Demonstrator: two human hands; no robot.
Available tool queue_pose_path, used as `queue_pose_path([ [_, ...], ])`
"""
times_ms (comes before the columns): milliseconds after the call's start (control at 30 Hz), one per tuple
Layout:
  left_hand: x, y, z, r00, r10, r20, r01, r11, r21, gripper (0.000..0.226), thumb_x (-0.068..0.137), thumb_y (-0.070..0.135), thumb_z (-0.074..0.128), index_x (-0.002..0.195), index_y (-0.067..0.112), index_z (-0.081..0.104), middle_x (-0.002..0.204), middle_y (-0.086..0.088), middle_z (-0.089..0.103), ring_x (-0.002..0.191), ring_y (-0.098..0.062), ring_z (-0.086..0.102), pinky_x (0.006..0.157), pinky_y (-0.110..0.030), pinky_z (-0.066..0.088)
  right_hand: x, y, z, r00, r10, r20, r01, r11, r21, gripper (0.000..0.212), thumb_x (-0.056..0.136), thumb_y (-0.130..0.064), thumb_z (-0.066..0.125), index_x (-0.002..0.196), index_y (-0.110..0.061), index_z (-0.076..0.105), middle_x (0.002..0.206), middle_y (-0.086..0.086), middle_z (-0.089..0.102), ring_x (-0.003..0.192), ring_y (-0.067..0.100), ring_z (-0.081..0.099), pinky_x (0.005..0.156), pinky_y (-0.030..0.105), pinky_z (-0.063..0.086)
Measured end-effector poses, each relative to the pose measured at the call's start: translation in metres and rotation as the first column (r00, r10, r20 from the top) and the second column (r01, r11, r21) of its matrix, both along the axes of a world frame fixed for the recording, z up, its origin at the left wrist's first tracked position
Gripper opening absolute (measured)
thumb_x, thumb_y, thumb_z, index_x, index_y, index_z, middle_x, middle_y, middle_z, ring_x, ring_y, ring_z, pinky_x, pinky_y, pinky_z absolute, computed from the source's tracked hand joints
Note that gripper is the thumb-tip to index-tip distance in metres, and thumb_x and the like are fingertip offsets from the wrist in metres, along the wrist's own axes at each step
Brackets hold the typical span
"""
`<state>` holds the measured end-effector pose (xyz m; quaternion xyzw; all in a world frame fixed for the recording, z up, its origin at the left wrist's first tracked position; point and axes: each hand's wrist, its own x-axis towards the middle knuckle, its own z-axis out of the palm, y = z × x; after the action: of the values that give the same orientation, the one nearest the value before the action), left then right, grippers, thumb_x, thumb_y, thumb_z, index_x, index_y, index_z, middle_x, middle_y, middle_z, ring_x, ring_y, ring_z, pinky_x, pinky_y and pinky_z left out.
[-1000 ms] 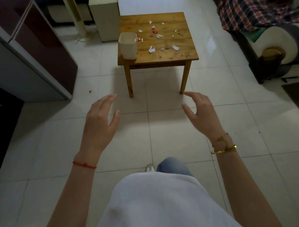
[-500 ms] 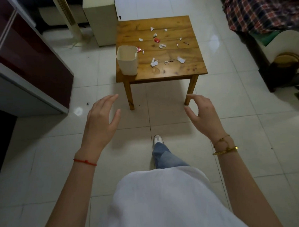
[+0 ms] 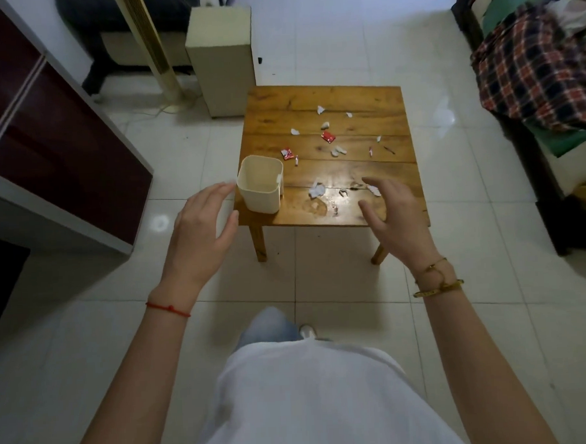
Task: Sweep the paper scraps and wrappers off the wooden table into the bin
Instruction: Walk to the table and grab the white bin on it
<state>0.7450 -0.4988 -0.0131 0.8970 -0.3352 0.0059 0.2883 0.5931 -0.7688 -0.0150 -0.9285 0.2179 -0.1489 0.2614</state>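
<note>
A small wooden table (image 3: 356, 98) stands on the tiled floor ahead of me. A cream square bin (image 3: 260, 186) sits upright on its near left corner. White paper scraps (image 3: 317, 190) and red wrappers (image 3: 328, 137) lie scattered over the tabletop. My left hand (image 3: 201, 232) is open with fingers spread, just left of the bin and apart from it. Over the table's near right edge hovers my right hand (image 3: 393, 214), open, covering part of one scrap (image 3: 373, 190). Neither hand holds anything.
A dark red cabinet (image 3: 46, 138) runs along the left. A beige box-shaped unit (image 3: 222, 60) and a fan pole (image 3: 153, 46) stand behind the table. At the right, a sofa (image 3: 557, 150) carries a plaid cloth (image 3: 540, 76). Open tiled floor surrounds the table.
I have walked closer, so the table looks larger and nearer. Both hands have come forward: the left beside the bin, the right over the table's near edge.
</note>
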Motion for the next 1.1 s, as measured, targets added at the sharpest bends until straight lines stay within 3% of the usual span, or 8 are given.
queue_pose_path([
  [300,0.105,-0.047,-0.036,0.993,0.046,-0.107,-0.04,0.998,0.054,0.047,0.096,0.025,0.049,0.141,0.017,0.044,0.142,-0.004,0.052,0.132,-0.021,0.045,0.109,-0.045,0.04,0.096,-0.028,-0.04,0.995,-0.017,-0.098,0.02,0.999,0.035,0.038,0.094,-0.026,0.056,0.129,-0.015,0.052,0.125,0.003,0.059,0.121,0.019,0.049,0.103,0.041,0.041],
  [500,0.169,-0.074,-0.073,0.965,0.16,-0.209,-0.125,0.977,0.17,0.046,0.096,0.026,0.048,0.14,0.014,0.045,0.142,-0.008,0.051,0.132,-0.025,0.046,0.107,-0.044,0.042,0.153,-0.044,-0.057,0.987,-0.054,-0.148,0.063,0.996,0.056,0.037,0.095,-0.026,0.054,0.13,-0.016,0.051,0.127,0.002,0.058,0.123,0.019,0.048,0.104,0.043,0.04],
  [667,0.212,-0.103,-0.122,0.931,0.189,-0.311,-0.106,0.959,0.265,0.048,0.094,0.03,0.051,0.14,0.014,0.044,0.139,-0.009,0.053,0.128,-0.027,0.049,0.101,-0.043,0.044,0.195,-0.058,-0.078,0.982,-0.072,-0.176,0.09,0.992,0.093,0.037,0.096,-0.027,0.052,0.131,-0.017,0.05,0.129,0.001,0.056,0.125,0.017,0.046,0.107,0.041,0.038],
  [833,0.237,-0.124,-0.18,0.866,0.27,-0.421,-0.115,0.927,0.357,0.057,0.091,0.031,0.056,0.142,0.014,0.038,0.139,-0.01,0.053,0.126,-0.029,0.051,0.097,-0.043,0.047,0.228,-0.075,-0.113,0.971,-0.058,-0.231,0.086,0.99,0.112,0.036,0.095,-0.025,0.051,0.13,-0.017,0.049,0.125,0.003,0.057,0.122,0.019,0.047,0.104,0.043,0.04],
  [933,0.245,-0.128,-0.211,0.776,0.375,-0.507,-0.171,0.899,0.403,0.062,0.091,0.03,0.057,0.145,0.013,0.033,0.145,-0.012,0.047,0.13,-0.031,0.048,0.099,-0.044,0.046,0.239,-0.083,-0.139,0.961,-0.049,-0.271,0.087,0.988,0.129,0.038,0.094,-0.024,0.051,0.131,-0.017,0.048,0.123,0.003,0.057,0.118,0.019,0.049,0.1,0.041,0.043],
  [1100,0.257,-0.133,-0.245,0.677,0.43,-0.597,-0.228,0.894,0.385,0.051,0.09,0.025,0.058,0.137,0.011,0.047,0.129,-0.014,0.06,0.115,-0.032,0.058,0.085,-0.034,0.046,0.25,-0.094,-0.181,0.934,-0.027,-0.355,0.088,0.984,0.156,0.04,0.095,-0.025,0.051,0.133,-0.016,0.046,0.125,0.005,0.057,0.117,0.02,0.05,0.1,0.039,0.043],
])
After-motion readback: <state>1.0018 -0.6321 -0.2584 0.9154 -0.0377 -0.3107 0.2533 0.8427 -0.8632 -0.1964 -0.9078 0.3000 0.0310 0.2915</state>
